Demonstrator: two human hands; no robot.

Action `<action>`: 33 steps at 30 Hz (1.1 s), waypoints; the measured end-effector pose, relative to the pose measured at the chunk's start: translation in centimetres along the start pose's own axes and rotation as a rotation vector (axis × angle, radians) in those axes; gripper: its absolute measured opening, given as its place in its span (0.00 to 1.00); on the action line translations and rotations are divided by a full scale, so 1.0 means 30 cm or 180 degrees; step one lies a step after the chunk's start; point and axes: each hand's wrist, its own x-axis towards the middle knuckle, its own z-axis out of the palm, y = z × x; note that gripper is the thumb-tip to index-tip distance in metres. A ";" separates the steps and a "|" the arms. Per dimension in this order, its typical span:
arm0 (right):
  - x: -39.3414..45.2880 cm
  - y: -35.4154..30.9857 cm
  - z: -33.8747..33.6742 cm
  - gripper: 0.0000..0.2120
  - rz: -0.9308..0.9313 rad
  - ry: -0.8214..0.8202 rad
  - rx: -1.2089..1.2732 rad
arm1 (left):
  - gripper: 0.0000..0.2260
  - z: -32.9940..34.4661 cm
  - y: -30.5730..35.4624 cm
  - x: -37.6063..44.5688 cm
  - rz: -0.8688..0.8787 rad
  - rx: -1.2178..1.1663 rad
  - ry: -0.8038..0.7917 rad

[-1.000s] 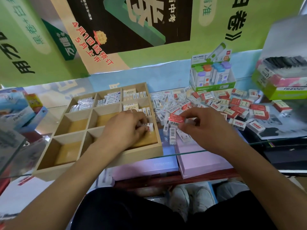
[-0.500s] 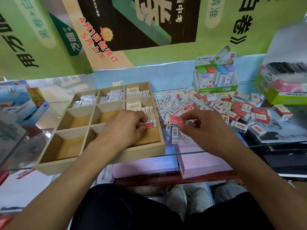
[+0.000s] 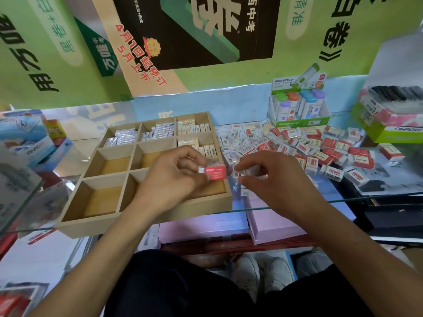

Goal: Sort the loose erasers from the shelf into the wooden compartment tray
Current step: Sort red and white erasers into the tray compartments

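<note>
My left hand (image 3: 174, 177) pinches a red eraser (image 3: 215, 173), its long axis running left to right, just over the near-right compartment of the tray (image 3: 146, 219). That hand is nearer the tray. Just right of it, my right hand (image 3: 272, 179) pinches a small clear-wrapped eraser (image 3: 236, 174) at the tray's right edge. Farther right, the loose pile (image 3: 309, 145) covers the glass shelf (image 3: 343, 199).

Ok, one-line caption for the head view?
Left hand holds a red eraser over the wooden tray; right hand pinches another.
</note>
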 end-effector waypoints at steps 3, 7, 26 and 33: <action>0.007 0.011 -0.012 0.08 0.0157 0.0053 -0.0106 | 0.09 -0.045 -0.030 0.003 0.0311 0.1017 0.0200; 0.007 0.014 -0.023 0.08 0.0219 0.0011 -0.0169 | 0.08 -0.047 -0.054 0.016 0.0464 0.1668 -0.0026; 0.000 0.024 -0.051 0.08 0.0252 0.0087 -0.0152 | 0.09 -0.067 -0.051 0.033 0.1114 0.1724 0.0223; -0.003 0.032 -0.060 0.08 0.0268 0.0077 -0.0158 | 0.14 -0.055 -0.067 0.050 0.1131 0.2084 -0.0040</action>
